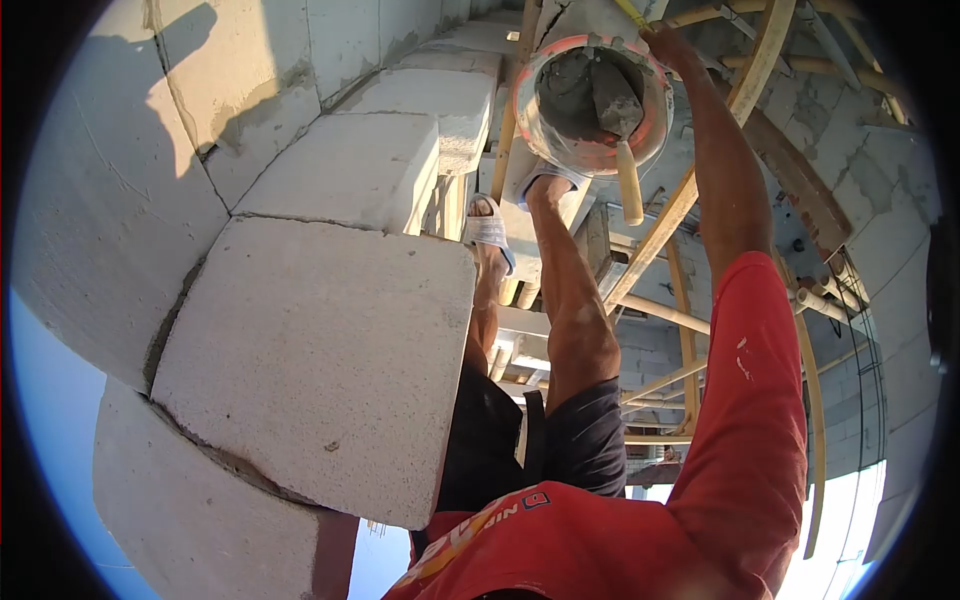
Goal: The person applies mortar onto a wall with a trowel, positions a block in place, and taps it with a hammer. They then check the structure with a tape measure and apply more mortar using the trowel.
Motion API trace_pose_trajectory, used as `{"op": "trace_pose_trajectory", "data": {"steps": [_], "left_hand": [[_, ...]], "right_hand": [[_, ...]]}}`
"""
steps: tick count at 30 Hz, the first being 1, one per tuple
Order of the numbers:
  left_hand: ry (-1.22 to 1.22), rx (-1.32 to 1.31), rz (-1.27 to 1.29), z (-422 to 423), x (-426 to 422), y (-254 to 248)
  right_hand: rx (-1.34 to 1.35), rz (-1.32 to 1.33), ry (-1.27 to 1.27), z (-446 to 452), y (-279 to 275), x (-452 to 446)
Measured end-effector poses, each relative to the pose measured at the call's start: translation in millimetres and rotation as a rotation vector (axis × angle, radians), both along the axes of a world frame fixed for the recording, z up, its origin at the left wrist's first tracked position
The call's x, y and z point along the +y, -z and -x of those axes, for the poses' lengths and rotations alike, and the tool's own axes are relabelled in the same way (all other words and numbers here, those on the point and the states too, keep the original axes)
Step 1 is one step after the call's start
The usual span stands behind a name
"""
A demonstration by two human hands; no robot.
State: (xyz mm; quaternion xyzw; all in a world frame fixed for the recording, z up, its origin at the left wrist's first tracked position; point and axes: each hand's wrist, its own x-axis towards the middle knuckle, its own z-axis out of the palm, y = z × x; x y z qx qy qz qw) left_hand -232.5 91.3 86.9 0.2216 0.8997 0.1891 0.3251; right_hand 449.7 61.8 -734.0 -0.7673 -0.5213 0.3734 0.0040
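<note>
My right hand (668,48) reaches far forward beside the bucket's rim, its fingers closed at the end of a thin yellow strip (631,13). That strip runs out past the top edge of the view, so its kind cannot be made out. Just left of the hand is a round bucket (522,105) with an orange-red rim, holding wet grey mortar (566,85). A trowel (618,105) rests in it, blade on the mortar and wooden handle hanging over the near rim. My left hand is out of view.
Large pale blocks (320,350) form a wall on my left, with a taller block wall (120,200) beyond. My sandalled feet (488,230) stand on narrow scaffolding high up. Bamboo poles and a slanting wooden beam (660,240) cross on the right, with open drops between them.
</note>
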Motion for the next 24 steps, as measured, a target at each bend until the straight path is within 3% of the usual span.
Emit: {"op": "trace_pose_trajectory", "data": {"steps": [2,4,6,8,11,16,18,20,22,24], "left_hand": [[-0.005,-0.008,-0.002,2.3,-1.4,-0.3],[-0.015,-0.018,-0.012,6.2,-5.2,-3.4],[-0.021,-0.034,-0.037,9.7,-8.7,-7.8],[-0.022,-0.059,-0.062,14.7,-13.2,-10.5],[-0.008,-0.095,-0.084,24.1,-17.8,-21.0],[-0.004,-0.178,-0.148,52.2,-30.4,-46.1],[0.004,-0.239,-0.18,66.7,-34.8,-49.9],[0.013,-0.287,-0.218,80.0,-41.6,-54.2],[0.032,-0.337,-0.254,93.4,-46.6,-55.0],[0.05,-0.383,-0.248,95.9,-46.9,-48.3]], "right_hand": [[-0.032,-0.067,0.081,-12.9,-5.3,-11.5],[-0.088,-0.111,0.166,-9.7,-84.4,-20.4],[-0.205,-0.128,0.452,25.9,-189.2,-40.9],[-0.209,0.025,0.523,53.4,-246.5,-79.6],[-0.038,0.379,0.375,95.7,-251.9,-151.7],[0.253,0.224,0.346,131.3,-209.9,-189.8],[0.131,0.267,0.166,120.9,-209.8,-186.6],[0.298,0.412,0.338,103.4,-244.0,-178.4],[0.437,0.575,0.493,89.7,-330.2,-161.1],[0.644,0.48,0.671,76.2,-400.9,-167.2]]}}
